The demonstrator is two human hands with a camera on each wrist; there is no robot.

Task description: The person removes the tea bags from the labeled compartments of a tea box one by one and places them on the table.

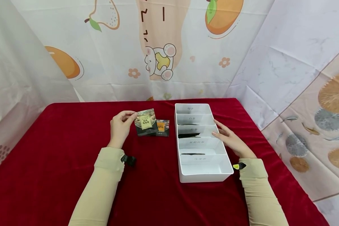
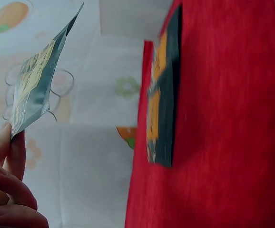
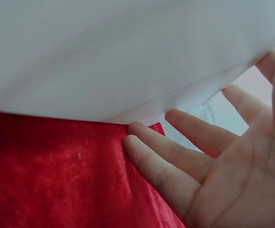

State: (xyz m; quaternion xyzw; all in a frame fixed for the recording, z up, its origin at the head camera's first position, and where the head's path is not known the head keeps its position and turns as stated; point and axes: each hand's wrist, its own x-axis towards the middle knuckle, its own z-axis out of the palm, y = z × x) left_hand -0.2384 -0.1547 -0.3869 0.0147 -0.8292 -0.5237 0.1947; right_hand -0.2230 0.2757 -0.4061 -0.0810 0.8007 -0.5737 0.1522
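A white box stands on the red-covered surface right of centre in the head frame, its long axis running from top to bottom of the picture. It is split crosswise into five marked compartments. In the third from the top a dark flat item is seen; in the second and fourth only thin dark edges are shown. The white floor of the lowest is exposed.

A dark square sachet with a pale yellow label is held near mid-frame — pinched at its upper left between thumb and finger of the left hand. Its printed face is turned to the head camera, label upright, top edge slanting up rightward; no longer side can be told. Behind it, dark packaging with orange labels is partly covered.

The right hand is laid against the box's right side — fingers spread apart and nearly straight, fingertips touching the wall.
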